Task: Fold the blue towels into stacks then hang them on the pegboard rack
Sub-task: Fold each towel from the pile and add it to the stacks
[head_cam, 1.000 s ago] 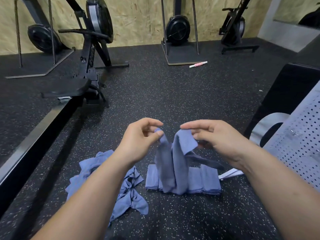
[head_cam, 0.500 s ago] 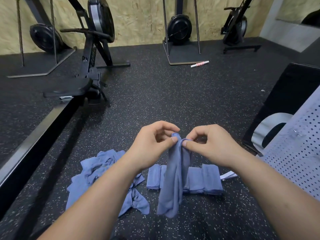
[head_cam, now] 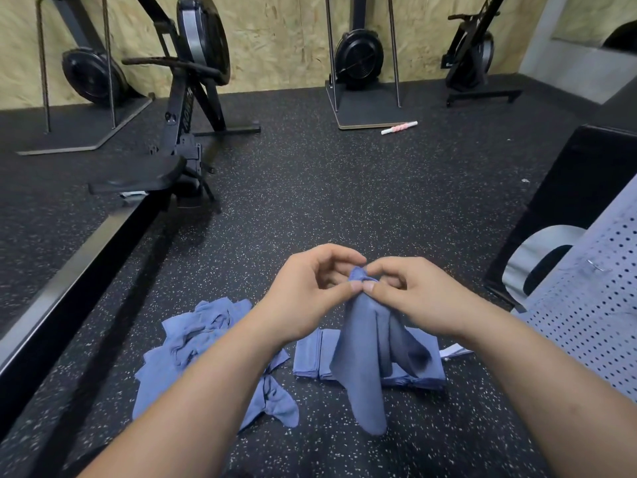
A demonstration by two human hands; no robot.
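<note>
The left hand [head_cam: 310,288] and the right hand [head_cam: 413,294] meet above the folded stack [head_cam: 312,357] of blue towels on the floor [head_cam: 344,201]. Each pinches the bunched top edge of one towel [head_cam: 365,357] between thumb and forefinger. The towel hangs down in front of the stack. A loose pile [head_cam: 193,343] of towels lies just left of the stack, and the pegboard [head_cam: 593,305] stands to its right

left hand [head_cam: 306,291]: pinches top of hanging blue towel [head_cam: 367,357], frame centre
right hand [head_cam: 413,294]: pinches same edge
folded stack [head_cam: 312,357]: floor, behind towel
loose pile [head_cam: 193,343]: lower left
pegboard [head_cam: 593,298]: right edge
</note>
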